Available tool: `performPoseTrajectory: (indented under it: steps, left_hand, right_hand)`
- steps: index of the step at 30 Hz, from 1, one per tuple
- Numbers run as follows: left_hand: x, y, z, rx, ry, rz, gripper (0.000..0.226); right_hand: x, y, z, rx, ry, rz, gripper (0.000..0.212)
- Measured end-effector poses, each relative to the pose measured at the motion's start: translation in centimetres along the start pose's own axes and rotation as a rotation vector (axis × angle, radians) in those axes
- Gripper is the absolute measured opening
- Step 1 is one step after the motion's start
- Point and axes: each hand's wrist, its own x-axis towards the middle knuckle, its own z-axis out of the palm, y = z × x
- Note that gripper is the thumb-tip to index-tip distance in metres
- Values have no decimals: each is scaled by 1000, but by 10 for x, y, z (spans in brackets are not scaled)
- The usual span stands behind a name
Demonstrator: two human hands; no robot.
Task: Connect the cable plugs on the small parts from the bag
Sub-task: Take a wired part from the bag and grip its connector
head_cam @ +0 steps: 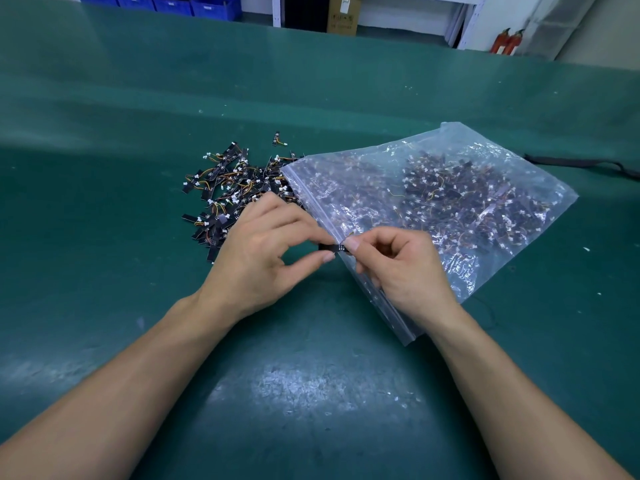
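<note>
Green mat over wide work table (pixel 311 393), worn pale in one patch near front edge. In centre, held just above mat: small black strip part (pixel 330 247), lying approx. level between both hands. Left hand (pixel 256 258) pinching left end w/ thumb and forefinger, other fingers loosely spread above. Right hand (pixel 405 268) pinching right end w/ thumb tip on top, remaining fingers curled in. Plug of this part: cannot tell, hidden by fingers.

Behind and under right hand: clear plastic zip bag (pixel 450 209), flat on mat, mouth toward left, full of similar black parts w/ orange and yellow wires. At bag mouth, touching it: loose pile of black parts (pixel 225 188) w/ thin wires and white plugs, near edge partly covered by left hand. Single black part (pixel 278 139) a bit apart, beyond pile. Black strap (pixel 581 164) on mat at far right.

In backgr.: blue plastic bins (pixel 173 3), brown cardboard box (pixel 343 15), two red fire extinguishers (pixel 507 41).
</note>
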Motion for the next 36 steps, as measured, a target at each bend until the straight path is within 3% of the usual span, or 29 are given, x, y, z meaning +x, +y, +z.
performPoseTrajectory:
  steps: [10, 24, 28, 36]
  left_hand:
    - [-2, 2, 4, -123, -62, -105, 13]
    - [-2, 3, 1, -148, -70, -128, 10]
    - [-2, 3, 0, -130, -51, -111, 10]
    - [-1, 3, -1, -137, -31, -99, 6]
  right_hand:
    - [-2, 2, 1, -111, 16, -106, 10]
    - [-2, 6, 1, -187, 33, -224, 15]
    - [-2, 7, 0, -201, 16, -241, 3]
    - [-2, 8, 0, -228, 14, -276, 5]
